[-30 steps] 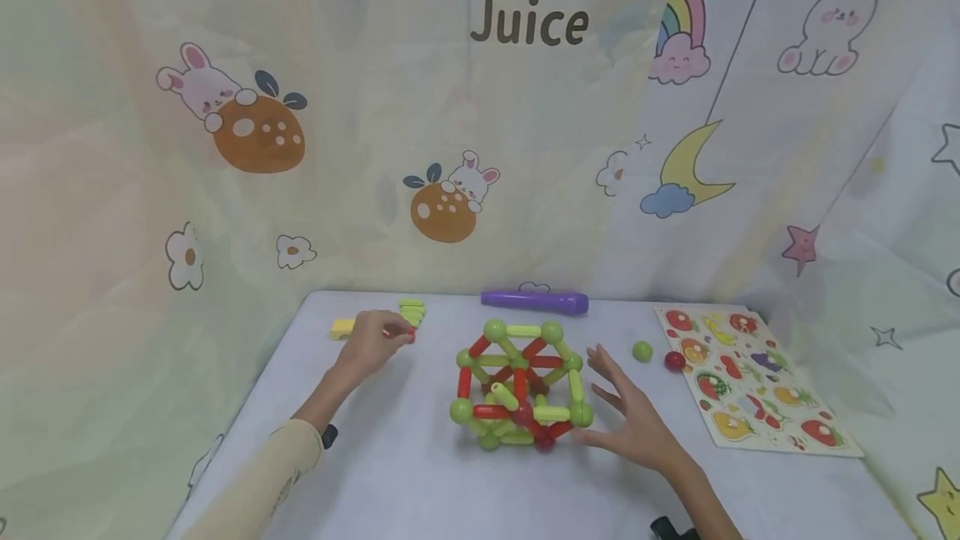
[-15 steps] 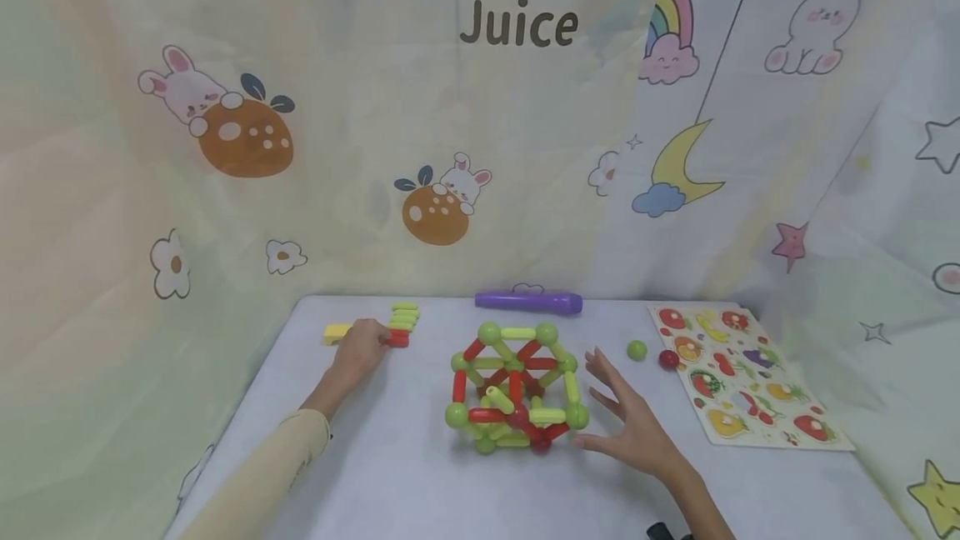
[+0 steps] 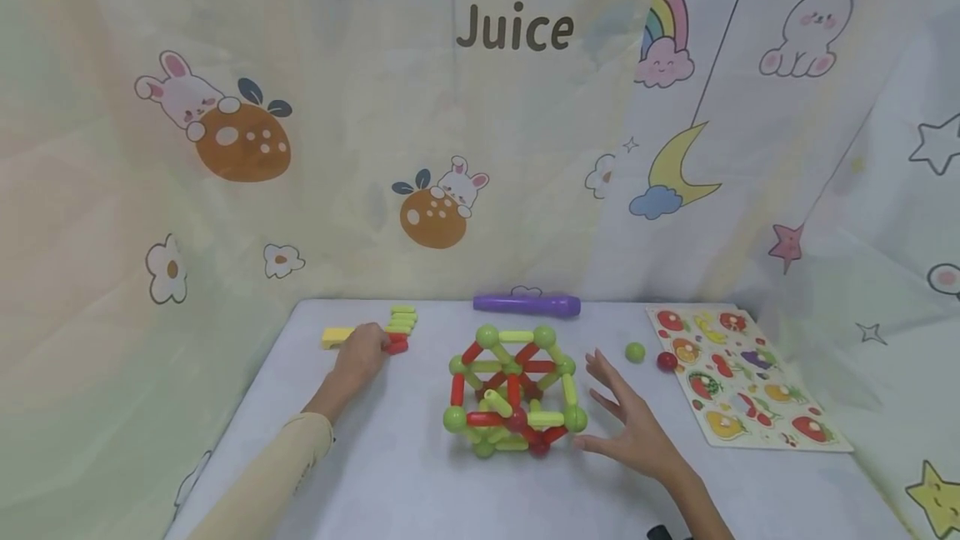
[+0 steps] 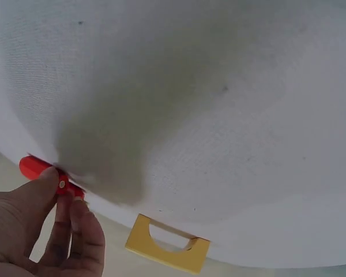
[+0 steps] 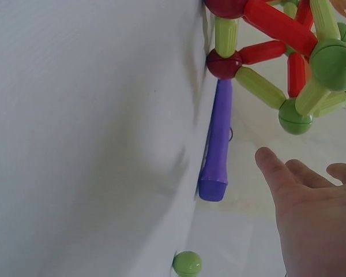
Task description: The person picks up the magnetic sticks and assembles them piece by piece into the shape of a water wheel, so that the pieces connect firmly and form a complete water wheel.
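Note:
My left hand [image 3: 377,347] reaches to the far left of the white table [image 3: 390,473] and pinches a short red stick [image 3: 397,346] low over the cloth, beside a small pile of green sticks [image 3: 403,319]. The left wrist view shows thumb and fingers of that hand [image 4: 62,187] closed on the red stick [image 4: 36,168]. A dome of red and green sticks and balls [image 3: 513,390] stands mid-table. My right hand [image 3: 611,407] hovers open just right of it, fingers spread, holding nothing. In the right wrist view that hand [image 5: 300,173] is below the dome [image 5: 288,57].
A yellow arch block [image 3: 337,337] [image 4: 168,251] lies left of my left hand. A purple tube [image 3: 527,304] [image 5: 216,144] lies along the back edge. A green ball [image 3: 635,352] [image 5: 187,263] and a red ball [image 3: 667,361] sit right of the dome, beside a fruit puzzle board [image 3: 742,377].
My left hand has carried the red stick slightly back and down toward the cloth near the green sticks. The right hand has stayed beside the dome.

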`<state>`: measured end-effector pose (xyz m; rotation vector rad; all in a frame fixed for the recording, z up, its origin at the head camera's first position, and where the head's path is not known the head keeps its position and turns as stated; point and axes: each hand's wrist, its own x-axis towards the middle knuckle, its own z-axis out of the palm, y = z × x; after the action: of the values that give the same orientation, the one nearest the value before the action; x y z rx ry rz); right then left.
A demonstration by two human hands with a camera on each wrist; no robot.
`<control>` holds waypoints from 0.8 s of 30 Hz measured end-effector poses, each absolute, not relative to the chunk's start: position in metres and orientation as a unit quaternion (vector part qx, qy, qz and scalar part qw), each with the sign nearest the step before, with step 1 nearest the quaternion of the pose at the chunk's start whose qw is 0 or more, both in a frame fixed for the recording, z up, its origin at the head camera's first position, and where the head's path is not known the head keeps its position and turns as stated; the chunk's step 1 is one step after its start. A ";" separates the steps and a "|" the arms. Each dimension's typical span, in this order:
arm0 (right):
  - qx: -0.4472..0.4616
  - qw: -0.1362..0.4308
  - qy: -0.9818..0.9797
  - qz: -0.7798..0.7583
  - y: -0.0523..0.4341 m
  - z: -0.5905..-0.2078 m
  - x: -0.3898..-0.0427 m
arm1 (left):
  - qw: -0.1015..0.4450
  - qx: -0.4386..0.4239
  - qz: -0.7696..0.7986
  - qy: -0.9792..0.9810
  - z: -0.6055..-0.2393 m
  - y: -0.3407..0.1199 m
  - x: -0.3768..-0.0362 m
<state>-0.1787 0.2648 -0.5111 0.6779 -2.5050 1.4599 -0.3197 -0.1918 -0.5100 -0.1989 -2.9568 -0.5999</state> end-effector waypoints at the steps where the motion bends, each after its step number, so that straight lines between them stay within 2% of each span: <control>1: 0.228 0.082 -0.837 0.490 0.265 -0.511 -0.178 | 0.053 -0.062 -0.200 -0.976 -0.510 -0.192 -0.318; 6: 0.228 0.083 -0.839 0.487 0.265 -0.513 -0.176 | 0.036 -0.042 -0.250 -0.967 -0.508 -0.189 -0.303; 11: 0.225 0.082 -0.840 0.488 0.267 -0.513 -0.174 | 0.045 -0.013 -0.373 -0.927 -0.484 -0.169 -0.262; 18: 0.230 0.089 -0.838 0.486 0.268 -0.511 -0.174 | 0.086 -0.083 -0.456 -0.882 -0.431 -0.121 -0.200; 24: 0.223 0.082 -0.839 0.490 0.264 -0.510 -0.174 | 0.090 -0.100 -0.486 -0.864 -0.417 -0.096 -0.182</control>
<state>-0.1741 0.2638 -0.5102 0.6675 -2.5065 1.4632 -0.1817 -0.0964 -0.4169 -0.2984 -2.5680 -1.4439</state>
